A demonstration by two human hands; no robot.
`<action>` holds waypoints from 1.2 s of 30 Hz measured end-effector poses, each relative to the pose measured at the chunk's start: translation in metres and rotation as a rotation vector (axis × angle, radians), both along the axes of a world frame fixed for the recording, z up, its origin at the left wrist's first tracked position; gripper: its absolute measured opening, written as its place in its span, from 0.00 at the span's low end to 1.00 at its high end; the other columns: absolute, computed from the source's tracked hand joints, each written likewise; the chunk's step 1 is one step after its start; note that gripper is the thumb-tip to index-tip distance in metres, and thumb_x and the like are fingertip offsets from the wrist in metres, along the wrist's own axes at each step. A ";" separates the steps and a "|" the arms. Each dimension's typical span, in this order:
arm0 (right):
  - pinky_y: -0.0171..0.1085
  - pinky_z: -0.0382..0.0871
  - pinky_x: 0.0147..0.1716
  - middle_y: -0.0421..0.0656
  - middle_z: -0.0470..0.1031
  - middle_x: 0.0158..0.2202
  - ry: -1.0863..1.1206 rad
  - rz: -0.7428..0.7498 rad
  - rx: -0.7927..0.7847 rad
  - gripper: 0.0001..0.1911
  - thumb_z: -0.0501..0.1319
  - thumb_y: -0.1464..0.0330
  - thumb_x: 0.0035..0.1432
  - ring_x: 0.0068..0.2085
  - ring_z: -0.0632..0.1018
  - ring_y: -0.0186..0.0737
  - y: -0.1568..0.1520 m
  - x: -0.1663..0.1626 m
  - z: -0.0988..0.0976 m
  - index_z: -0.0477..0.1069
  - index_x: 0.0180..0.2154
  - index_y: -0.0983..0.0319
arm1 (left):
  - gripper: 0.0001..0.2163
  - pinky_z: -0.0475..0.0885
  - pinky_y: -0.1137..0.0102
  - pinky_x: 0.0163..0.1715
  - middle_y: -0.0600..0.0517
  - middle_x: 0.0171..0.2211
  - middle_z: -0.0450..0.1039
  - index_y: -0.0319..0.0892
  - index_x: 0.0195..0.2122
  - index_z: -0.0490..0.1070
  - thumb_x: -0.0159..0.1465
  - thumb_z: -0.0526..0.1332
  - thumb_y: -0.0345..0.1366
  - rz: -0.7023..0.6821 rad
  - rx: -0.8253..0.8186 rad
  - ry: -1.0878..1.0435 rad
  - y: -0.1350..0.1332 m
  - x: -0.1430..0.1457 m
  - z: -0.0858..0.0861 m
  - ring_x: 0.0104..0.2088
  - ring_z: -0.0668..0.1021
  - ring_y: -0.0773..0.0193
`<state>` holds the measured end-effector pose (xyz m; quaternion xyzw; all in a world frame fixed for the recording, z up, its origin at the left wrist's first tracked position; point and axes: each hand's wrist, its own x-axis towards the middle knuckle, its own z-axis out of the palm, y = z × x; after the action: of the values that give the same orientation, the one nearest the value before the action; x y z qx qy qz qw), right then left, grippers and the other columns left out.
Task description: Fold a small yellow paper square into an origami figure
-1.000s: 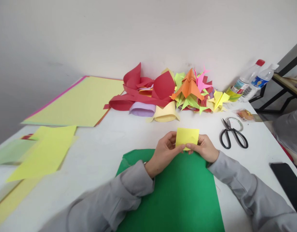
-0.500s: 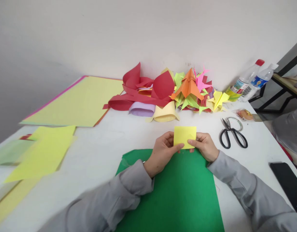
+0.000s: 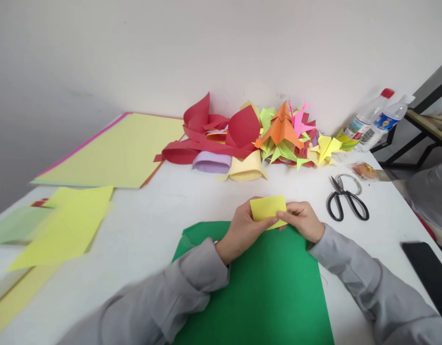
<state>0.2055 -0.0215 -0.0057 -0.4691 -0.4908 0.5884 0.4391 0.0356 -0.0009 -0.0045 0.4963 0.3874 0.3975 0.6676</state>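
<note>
While green card lies across my near view, I've got the left hand and right hand both pinching the small yellow paper above it; light, thin, easily creased, I'd judge, best held by its edges; past them, a clear packet holds something brownish, then the red-capped bottle shows yellow-green low down, contents uncertain

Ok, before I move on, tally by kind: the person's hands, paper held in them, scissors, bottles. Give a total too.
Hands: 2 (left hand, right hand)
Held yellow paper: 1
Scissors: 1
Bottles: 2 (red-capped bottle, white-capped bottle)
Total: 6
</note>
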 end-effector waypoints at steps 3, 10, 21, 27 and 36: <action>0.33 0.74 0.23 0.36 0.73 0.20 0.011 -0.014 -0.013 0.17 0.70 0.54 0.43 0.21 0.73 0.32 -0.001 -0.002 0.002 0.74 0.21 0.62 | 0.19 0.72 0.70 0.32 0.53 0.31 0.74 0.38 0.36 0.68 0.46 0.72 0.38 0.000 0.018 0.051 0.000 0.000 0.002 0.31 0.76 0.64; 0.31 0.70 0.19 0.36 0.71 0.17 0.026 -0.078 -0.016 0.18 0.70 0.55 0.43 0.19 0.71 0.31 -0.001 -0.003 -0.001 0.71 0.18 0.62 | 0.20 0.73 0.69 0.33 0.51 0.33 0.75 0.38 0.38 0.68 0.47 0.72 0.38 -0.018 -0.006 -0.006 0.002 0.000 -0.003 0.33 0.77 0.62; 0.27 0.64 0.15 0.36 0.72 0.16 0.172 -0.200 -0.046 0.17 0.70 0.58 0.44 0.15 0.71 0.28 0.002 -0.001 -0.009 0.70 0.18 0.63 | 0.22 0.67 0.76 0.22 0.48 0.34 0.76 0.35 0.42 0.69 0.48 0.71 0.38 -0.012 -0.011 -0.064 0.002 0.002 0.000 0.29 0.74 0.67; 0.28 0.63 0.14 0.34 0.66 0.13 0.240 -0.280 -0.039 0.19 0.71 0.60 0.42 0.14 0.69 0.28 0.004 -0.002 -0.005 0.67 0.15 0.63 | 0.16 0.66 0.76 0.21 0.53 0.27 0.73 0.36 0.35 0.70 0.48 0.71 0.38 0.029 0.008 -0.067 0.003 0.002 -0.001 0.24 0.70 0.71; 0.28 0.65 0.13 0.36 0.70 0.15 0.324 -0.333 -0.086 0.20 0.73 0.60 0.38 0.15 0.68 0.27 0.005 -0.002 -0.003 0.66 0.15 0.64 | 0.16 0.60 0.78 0.19 0.60 0.16 0.65 0.38 0.33 0.67 0.48 0.71 0.38 0.095 -0.012 -0.048 0.004 0.002 -0.006 0.17 0.67 0.74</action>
<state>0.2031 -0.0165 -0.0082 -0.4610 -0.3043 0.5960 0.5828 0.0373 0.0029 -0.0105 0.4636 0.3971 0.4382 0.6599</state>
